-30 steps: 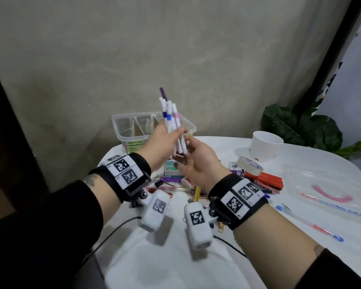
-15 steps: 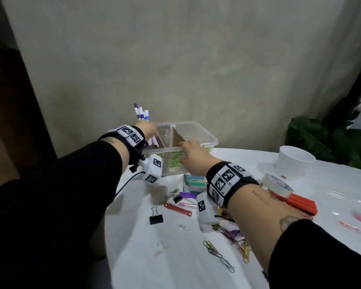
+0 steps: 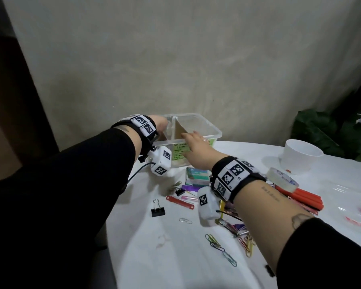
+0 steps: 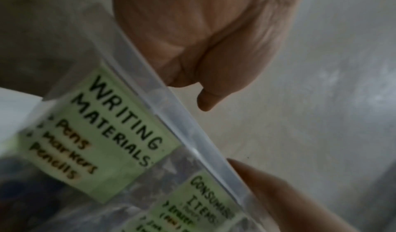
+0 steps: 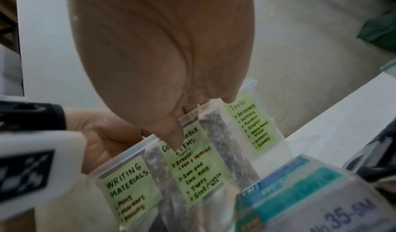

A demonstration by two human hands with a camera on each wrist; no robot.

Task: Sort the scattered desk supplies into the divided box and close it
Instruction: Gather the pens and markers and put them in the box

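The clear divided box point(image 3: 215, 132) stands at the table's far edge, lid off, with green labels on its front wall. My left hand point(image 3: 162, 124) reaches down into the leftmost compartment, above the "Writing Materials" label point(image 4: 128, 125). Its fingers are hidden behind the rim point(image 4: 193, 144), and no markers show. In the left wrist view the left hand point(image 4: 203, 49) curls downward past the rim. My right hand point(image 3: 193, 140) grips the box's front rim point(image 5: 128, 152), with fingers over the rim and the thumb point(image 5: 173, 134) pressed on the "Consumable Items" label.
Staple boxes point(image 3: 197, 177), a black binder clip point(image 3: 157, 210), a red fastener point(image 3: 179, 202) and coloured paper clips point(image 3: 219, 247) lie in front of the box. A tape roll point(image 3: 281, 180), red markers point(image 3: 300, 197) and a white cup point(image 3: 300, 155) lie to the right.
Both hands held a bundle of markers up over the table. The left hand carried it to the box and sank into the left compartment; the right hand took hold of the front rim.
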